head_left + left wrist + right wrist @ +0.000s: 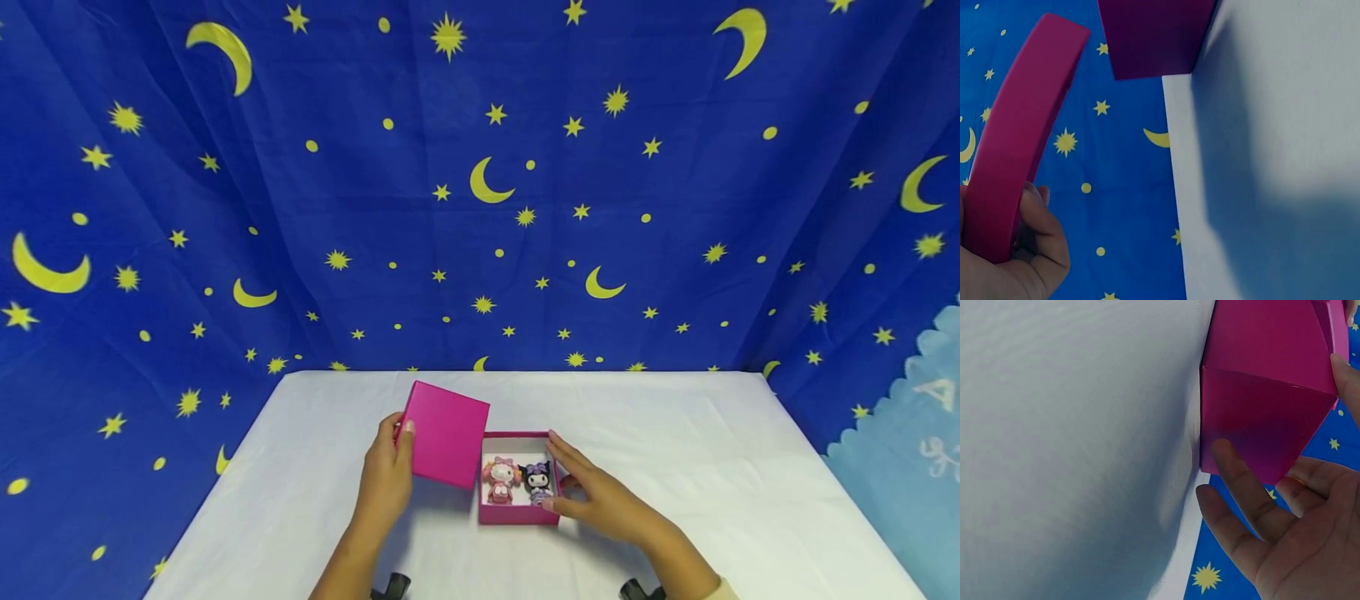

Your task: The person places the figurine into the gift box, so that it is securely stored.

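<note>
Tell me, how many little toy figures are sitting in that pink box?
2. A pink-and-white figure sits in the left half of the open box, a dark purple figure beside it on the right. The raised lid might hide more.

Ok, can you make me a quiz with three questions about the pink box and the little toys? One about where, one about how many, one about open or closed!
1. Where is the lid?
A. on top of the box
B. held up in the left hand, to the box's left
C. flat on the table

2. How many toy figures are in the box?
A. one
B. two
C. four

3. Is the box open or closed?
A. open
B. closed
C. wrapped in paper

Answers:
1 B, the left hand grips the lid's edge off the white table.
2 B, a pink figure and a dark purple figure stand side by side.
3 A, both figures show inside while the right hand rests against the box's side.
</note>
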The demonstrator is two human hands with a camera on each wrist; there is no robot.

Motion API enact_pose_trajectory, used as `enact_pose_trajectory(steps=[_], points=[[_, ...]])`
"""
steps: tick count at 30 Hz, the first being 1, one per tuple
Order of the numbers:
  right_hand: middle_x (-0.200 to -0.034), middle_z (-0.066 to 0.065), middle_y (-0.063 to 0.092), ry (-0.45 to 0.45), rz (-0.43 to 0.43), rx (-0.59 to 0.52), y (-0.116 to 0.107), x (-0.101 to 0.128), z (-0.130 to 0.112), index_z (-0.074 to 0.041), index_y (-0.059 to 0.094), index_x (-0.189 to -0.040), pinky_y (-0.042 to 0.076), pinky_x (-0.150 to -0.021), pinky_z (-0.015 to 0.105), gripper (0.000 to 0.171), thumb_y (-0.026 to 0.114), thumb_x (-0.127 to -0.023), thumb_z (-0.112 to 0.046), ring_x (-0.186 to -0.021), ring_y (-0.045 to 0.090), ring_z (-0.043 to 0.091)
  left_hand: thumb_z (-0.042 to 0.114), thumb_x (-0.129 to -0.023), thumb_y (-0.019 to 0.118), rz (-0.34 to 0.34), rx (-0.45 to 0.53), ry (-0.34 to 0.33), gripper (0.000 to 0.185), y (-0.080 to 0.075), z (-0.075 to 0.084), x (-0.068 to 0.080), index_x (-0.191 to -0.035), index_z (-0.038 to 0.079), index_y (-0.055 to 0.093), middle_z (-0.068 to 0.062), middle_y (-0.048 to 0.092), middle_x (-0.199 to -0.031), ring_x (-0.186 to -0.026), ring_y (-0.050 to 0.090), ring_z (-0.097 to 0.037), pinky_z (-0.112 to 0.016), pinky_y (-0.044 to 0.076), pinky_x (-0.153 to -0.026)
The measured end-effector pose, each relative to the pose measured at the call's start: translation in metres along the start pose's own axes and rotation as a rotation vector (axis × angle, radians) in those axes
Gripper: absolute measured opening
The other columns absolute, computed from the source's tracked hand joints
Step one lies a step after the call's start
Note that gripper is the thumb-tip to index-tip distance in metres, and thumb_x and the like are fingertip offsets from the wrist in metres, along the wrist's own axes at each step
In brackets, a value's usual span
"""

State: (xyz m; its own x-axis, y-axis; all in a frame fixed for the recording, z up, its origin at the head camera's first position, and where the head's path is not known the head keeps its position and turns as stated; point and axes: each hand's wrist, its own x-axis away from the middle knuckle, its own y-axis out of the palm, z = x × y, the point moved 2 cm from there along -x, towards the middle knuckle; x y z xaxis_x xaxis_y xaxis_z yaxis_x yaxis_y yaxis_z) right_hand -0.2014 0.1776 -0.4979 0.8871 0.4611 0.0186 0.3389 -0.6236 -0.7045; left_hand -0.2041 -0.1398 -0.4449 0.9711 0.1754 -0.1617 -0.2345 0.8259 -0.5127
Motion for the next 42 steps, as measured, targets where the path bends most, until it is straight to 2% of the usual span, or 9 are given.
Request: enact_pose_trajectory(steps=[11,19,24,27,29,31,34,39,42], points=[[-0.164,-0.013,0.010,0.021,-0.002,0.013,0.003,-0.003,-0.001,-0.027,0.019,-0.156,0.052,-0.092,0.028,0.089,0.059,-0.085,-0.063,-0.105,0.058,0.003,0.036,-0.105,0.037,-0.024,0.012,0.001,0.047,0.022,-0.004,0.003,-0.136,0.003,0.047,-0.017,0.065,-0.118,-0.106,0.060,-0.026,-0.048,0.049,-0.093],[-0.164,-0.013,0.010,0.014,0.006,-0.022,0.005,-0.003,-0.002,-0.027,0.019,-0.156,0.053,-0.092,0.029,0.089,0.060,-0.085,-0.062,-0.105,0.059,0.004,0.036,-0.105,0.035,-0.105,0.072,-0.011,0.047,0.033,-0.006,0.006,-0.143,0.007,0.039,-0.008,0.061,-0.095,-0.075,0.053,-0.013,-0.029,0.044,-0.070],[-0.164,-0.013,0.010,0.018,0.016,-0.002,0.007,-0.003,-0.002,-0.027,0.020,-0.156,0.052,-0.094,0.032,0.088,0.058,-0.085,-0.064,-0.105,0.059,0.005,0.033,-0.106,0.035,-0.156,0.096,-0.039,0.045,0.037,-0.008,0.007,-0.145,0.010,0.036,-0.007,0.057,-0.088,-0.070,0.051,-0.014,-0.028,0.043,-0.065],[-0.163,-0.014,0.012,0.019,0.036,0.008,0.006,-0.003,-0.003,-0.029,0.023,-0.155,0.048,-0.103,0.039,0.088,0.059,-0.084,-0.065,-0.118,0.056,0.008,0.032,-0.105,0.035,-0.227,0.101,-0.069,0.046,0.040,-0.011,0.007,-0.147,0.012,0.033,-0.008,0.057,-0.089,-0.068,0.052,-0.015,-0.028,0.044,-0.064],[-0.163,-0.015,0.013,0.018,0.048,0.012,0.006,-0.002,-0.003,-0.031,0.024,-0.154,0.042,-0.110,0.045,0.087,0.060,-0.083,-0.066,-0.133,0.047,0.013,0.034,-0.105,0.036,-0.278,0.093,-0.092,0.049,0.043,-0.011,0.009,-0.148,0.013,0.032,-0.007,0.056,-0.091,-0.068,0.051,-0.015,-0.028,0.043,-0.063],[-0.163,-0.015,0.014,0.015,0.058,0.014,0.005,-0.002,-0.004,-0.031,0.025,-0.154,0.033,-0.115,0.051,0.087,0.061,-0.082,-0.065,-0.145,0.033,0.016,0.037,-0.104,0.038,-0.311,0.068,-0.086,0.052,0.046,-0.012,0.011,-0.149,0.011,0.032,-0.006,0.056,-0.094,-0.072,0.050,-0.014,-0.027,0.042,-0.065],[-0.162,-0.015,0.015,0.012,0.059,0.025,0.004,-0.002,-0.005,-0.032,0.026,-0.153,0.029,-0.117,0.053,0.086,0.061,-0.082,-0.065,-0.150,0.021,0.020,0.040,-0.102,0.041,-0.325,0.032,-0.052,0.056,0.049,-0.010,0.014,-0.148,0.008,0.036,-0.004,0.057,-0.100,-0.081,0.051,-0.014,-0.029,0.042,-0.072],[-0.161,-0.017,0.018,0.004,0.069,0.054,0.000,0.000,-0.007,-0.038,0.025,-0.152,0.031,-0.116,0.053,0.084,0.062,-0.082,-0.065,-0.150,0.023,0.019,0.046,-0.100,0.046,-0.312,-0.001,0.001,0.059,0.053,-0.007,0.017,-0.146,0.010,0.043,-0.005,0.059,-0.112,-0.105,0.054,-0.018,-0.042,0.047,-0.092],[-0.160,-0.018,0.021,0.004,0.057,0.028,-0.002,0.002,-0.008,-0.041,0.022,-0.152,0.032,-0.116,0.053,0.088,0.066,-0.080,-0.063,-0.149,0.025,0.018,0.047,-0.099,0.047,-0.315,-0.016,0.023,0.057,0.054,-0.007,0.017,-0.146,0.014,0.044,-0.005,0.057,-0.108,-0.100,0.053,-0.016,-0.036,0.048,-0.086]])
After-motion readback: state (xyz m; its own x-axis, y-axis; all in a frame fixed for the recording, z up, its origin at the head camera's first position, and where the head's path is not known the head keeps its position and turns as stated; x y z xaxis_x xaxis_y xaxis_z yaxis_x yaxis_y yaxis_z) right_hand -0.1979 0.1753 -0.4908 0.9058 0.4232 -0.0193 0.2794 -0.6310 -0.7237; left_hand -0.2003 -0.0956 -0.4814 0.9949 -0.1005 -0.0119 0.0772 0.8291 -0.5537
